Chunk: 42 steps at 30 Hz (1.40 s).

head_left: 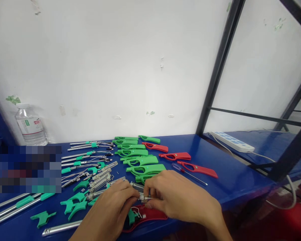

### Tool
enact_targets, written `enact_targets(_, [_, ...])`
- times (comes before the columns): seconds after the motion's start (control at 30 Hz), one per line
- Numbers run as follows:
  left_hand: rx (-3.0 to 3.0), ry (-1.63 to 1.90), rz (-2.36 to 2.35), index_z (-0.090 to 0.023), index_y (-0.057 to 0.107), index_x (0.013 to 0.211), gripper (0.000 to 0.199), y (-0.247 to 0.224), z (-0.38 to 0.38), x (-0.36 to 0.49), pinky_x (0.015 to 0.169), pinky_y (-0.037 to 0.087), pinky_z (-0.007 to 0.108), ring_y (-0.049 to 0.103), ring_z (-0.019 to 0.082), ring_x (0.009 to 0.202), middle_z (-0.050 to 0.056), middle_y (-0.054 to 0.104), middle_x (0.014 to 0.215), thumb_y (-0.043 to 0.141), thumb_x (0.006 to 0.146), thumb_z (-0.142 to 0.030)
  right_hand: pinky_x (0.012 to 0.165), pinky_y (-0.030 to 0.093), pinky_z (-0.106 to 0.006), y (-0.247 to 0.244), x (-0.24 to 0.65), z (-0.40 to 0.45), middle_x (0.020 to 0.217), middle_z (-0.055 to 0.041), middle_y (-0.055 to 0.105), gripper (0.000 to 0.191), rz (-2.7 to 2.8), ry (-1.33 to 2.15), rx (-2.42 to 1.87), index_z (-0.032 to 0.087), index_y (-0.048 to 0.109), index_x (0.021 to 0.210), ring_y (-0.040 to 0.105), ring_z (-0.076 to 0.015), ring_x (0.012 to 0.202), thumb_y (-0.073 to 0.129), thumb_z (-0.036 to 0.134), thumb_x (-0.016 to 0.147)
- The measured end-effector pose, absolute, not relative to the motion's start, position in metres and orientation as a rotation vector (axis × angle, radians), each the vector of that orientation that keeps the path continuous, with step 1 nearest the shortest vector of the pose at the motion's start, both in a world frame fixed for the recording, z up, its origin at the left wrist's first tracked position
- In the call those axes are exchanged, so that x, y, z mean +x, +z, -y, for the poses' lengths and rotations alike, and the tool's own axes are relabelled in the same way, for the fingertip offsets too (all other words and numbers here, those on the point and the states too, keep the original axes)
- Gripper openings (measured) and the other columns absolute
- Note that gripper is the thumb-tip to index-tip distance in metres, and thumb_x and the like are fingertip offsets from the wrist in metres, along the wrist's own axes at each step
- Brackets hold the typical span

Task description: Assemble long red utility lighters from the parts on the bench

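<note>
Low in the middle, my left hand (pixel 112 204) and my right hand (pixel 183 197) are closed, fingertips pinching a small clear lighter fuel tank (pixel 142 197) from opposite sides. Fingers hide most of it. Right below lies a red lighter handle shell (pixel 155 215), partly covered by my hands. In it sit a green trigger (pixel 131 217) and a looped white wire (pixel 140 212). A metal lighter tube (pixel 62 228) reaches under my left forearm. Beside my left hand several clear fuel tanks (pixel 100 180) lie in a pile, with loose green triggers (pixel 77 209) around them.
Green handle shells (pixel 135 161) and red ones (pixel 175 156) lie beyond my hands. A screwdriver (pixel 189 173) rests at right. Metal tubes with wires (pixel 77 163) fill the left. A water bottle (pixel 31 127), a power strip (pixel 232 142) and a dark frame post (pixel 219 67) stand around.
</note>
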<state>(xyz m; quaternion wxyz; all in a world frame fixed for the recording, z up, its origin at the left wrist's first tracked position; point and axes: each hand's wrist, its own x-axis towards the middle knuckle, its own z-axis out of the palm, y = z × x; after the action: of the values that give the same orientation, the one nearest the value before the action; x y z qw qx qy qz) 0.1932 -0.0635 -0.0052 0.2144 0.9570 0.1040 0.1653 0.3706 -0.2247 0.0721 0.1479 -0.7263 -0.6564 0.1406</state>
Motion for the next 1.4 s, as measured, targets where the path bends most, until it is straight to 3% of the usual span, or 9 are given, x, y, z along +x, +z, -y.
enact_targets(0.2, [2.648, 0.433, -0.316, -0.028, 0.08, 0.099, 0.033, -0.004, 0.063, 0.194, 0.089, 0.054, 0.035, 0.074, 0.023, 0.099, 0.002, 0.078, 0.099, 0.05, 0.11, -0.021, 0.067, 0.034, -0.029, 0.068, 0.373, 0.221, 0.089, 0.0021, 0.084, 0.008, 1.887, 0.39, -2.082, 0.027, 0.081, 0.103, 0.072, -0.0194, 0.086, 0.084, 0.026, 0.096])
enact_targets(0.37, [2.64, 0.442, -0.397, -0.031, 0.079, 0.11, 0.028, -0.007, 0.061, 0.196, 0.087, 0.052, 0.036, 0.073, 0.025, 0.102, 0.001, 0.078, 0.102, 0.053, 0.108, -0.021, 0.065, 0.034, -0.028, 0.068, 0.376, 0.221, 0.089, 0.0023, 0.083, 0.005, 1.869, 0.416, -2.097, 0.025, 0.08, 0.099, 0.071, -0.0182, 0.085, 0.085, 0.026, 0.097])
enact_targets(0.63, [2.614, 0.449, -0.462, -0.026, 0.072, 0.093, 0.026, -0.005, 0.068, 0.196, 0.093, 0.053, 0.042, 0.072, 0.027, 0.097, 0.003, 0.076, 0.097, 0.05, 0.107, -0.029, 0.066, 0.034, -0.027, 0.073, 0.379, 0.223, 0.089, 0.0029, 0.081, 0.008, 1.873, 0.413, -2.114, 0.025, 0.079, 0.095, 0.07, -0.0186, 0.087, 0.087, 0.025, 0.096])
enact_targets(0.87, [2.615, 0.472, -0.463, -0.026, 0.067, 0.088, 0.029, 0.001, 0.071, 0.195, 0.083, 0.053, 0.039, 0.071, 0.027, 0.091, 0.005, 0.074, 0.091, 0.045, 0.106, -0.034, 0.066, 0.031, -0.028, 0.071, 0.374, 0.222, 0.092, 0.003, 0.079, 0.011, 1.921, 0.327, -2.107, 0.025, 0.075, 0.095, 0.069, -0.0176, 0.087, 0.085, 0.021, 0.097])
enact_targets(1.4, [2.682, 0.573, -0.387, -0.026, 0.069, 0.088, 0.028, -0.003, 0.07, 0.194, 0.08, 0.051, 0.035, 0.072, 0.025, 0.088, 0.003, 0.075, 0.09, 0.048, 0.108, -0.027, 0.066, 0.029, -0.028, 0.067, 0.376, 0.22, 0.091, 0.0028, 0.08, 0.014, 1.98, 0.262, -2.041, 0.024, 0.072, 0.092, 0.068, -0.0166, 0.084, 0.084, 0.02, 0.097])
